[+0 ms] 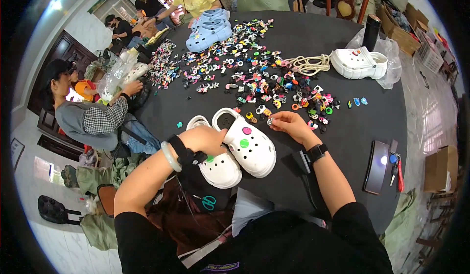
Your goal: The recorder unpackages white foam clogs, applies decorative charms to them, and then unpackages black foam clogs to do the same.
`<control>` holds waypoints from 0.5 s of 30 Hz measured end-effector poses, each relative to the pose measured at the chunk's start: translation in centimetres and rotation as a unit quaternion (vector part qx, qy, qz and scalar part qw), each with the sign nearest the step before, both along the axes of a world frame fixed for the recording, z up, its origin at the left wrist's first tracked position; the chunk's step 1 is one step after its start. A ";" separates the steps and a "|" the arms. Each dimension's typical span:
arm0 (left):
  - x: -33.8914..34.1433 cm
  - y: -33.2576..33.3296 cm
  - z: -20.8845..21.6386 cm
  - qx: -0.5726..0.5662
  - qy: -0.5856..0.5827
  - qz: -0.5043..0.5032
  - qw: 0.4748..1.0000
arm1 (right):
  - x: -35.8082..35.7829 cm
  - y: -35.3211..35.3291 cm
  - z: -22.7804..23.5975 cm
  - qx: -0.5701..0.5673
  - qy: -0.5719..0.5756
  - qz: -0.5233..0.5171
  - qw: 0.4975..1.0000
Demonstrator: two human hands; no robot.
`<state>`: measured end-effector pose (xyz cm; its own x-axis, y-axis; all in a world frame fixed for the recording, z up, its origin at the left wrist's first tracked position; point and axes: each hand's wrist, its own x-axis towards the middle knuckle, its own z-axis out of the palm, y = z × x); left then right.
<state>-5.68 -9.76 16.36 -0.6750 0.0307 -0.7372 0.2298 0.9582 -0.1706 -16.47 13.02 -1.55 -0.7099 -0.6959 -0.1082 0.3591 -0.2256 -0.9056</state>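
Observation:
Two white clogs sit side by side in front of me. The right clog [257, 154] carries a green round charm and a pink one; the left clog [223, 171] shows a green charm, partly covered by my hand. My left hand [208, 141] reaches across the left clog and is closed on the side of the right clog, its fingertips partly hidden. Just right of that clog, my right hand [290, 126] pinches a small pale shoe charm [270, 121] between thumb and fingers. Many loose colourful shoe charms [259, 85] lie spread beyond both hands.
On the dark table [362, 122] are stacked light-blue clogs [208, 34], another white clog [360, 63], a coiled cream rope [311, 64], a black cylinder [372, 32], a phone [377, 169] and keys [393, 176]. Teal scissors [209, 203] lie near me. Co-workers stand left and far.

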 end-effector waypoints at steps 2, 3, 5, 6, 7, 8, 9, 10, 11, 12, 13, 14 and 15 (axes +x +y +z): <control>-0.1 -0.9 -0.8 0.034 0.017 0.019 0.999 | 0.0 -0.1 -0.1 -0.017 -0.001 -0.004 1.000; -0.1 -2.0 -1.2 0.030 0.017 0.019 0.999 | 0.0 -0.2 -0.2 -0.021 0.000 -0.003 1.000; 0.2 -4.4 -1.4 0.323 -0.025 0.116 0.939 | 0.0 -0.5 -0.2 -0.016 -0.009 0.002 1.000; 0.9 -4.0 -1.2 0.357 0.016 0.193 0.914 | 0.0 -0.6 -0.1 -0.021 -0.008 0.004 1.000; 1.4 -4.4 -1.8 0.372 0.046 0.201 0.905 | 0.0 -0.5 0.1 -0.016 -0.010 0.001 1.000; 1.9 -4.4 -2.0 0.387 0.055 0.218 0.894 | 0.0 -0.5 0.2 -0.010 -0.011 -0.001 1.000; 2.4 -4.0 -1.9 0.403 0.067 0.235 0.882 | -0.1 -0.4 0.2 -0.014 -0.008 0.003 1.000; 2.7 -4.3 -2.3 0.381 0.066 0.276 0.880 | -0.1 -0.3 0.1 -0.011 -0.005 0.000 1.000; 3.4 -4.6 -2.2 0.379 0.071 0.278 0.880 | 0.0 -0.3 0.0 -0.007 -0.001 -0.004 1.000; 3.7 -4.7 -2.0 0.396 0.053 0.275 0.875 | 0.0 -0.1 -0.1 -0.005 0.005 -0.005 1.000; 3.9 -4.8 -1.8 0.413 0.035 0.271 0.869 | 0.0 -0.1 -0.1 -0.007 0.009 -0.004 1.000; 4.1 -4.8 -1.7 0.413 0.039 0.270 0.869 | 0.0 -0.1 -0.2 -0.010 0.010 -0.001 1.000; 4.3 -4.8 -1.5 0.414 0.025 0.279 0.866 | 0.0 -0.1 -0.4 -0.013 0.009 0.000 1.000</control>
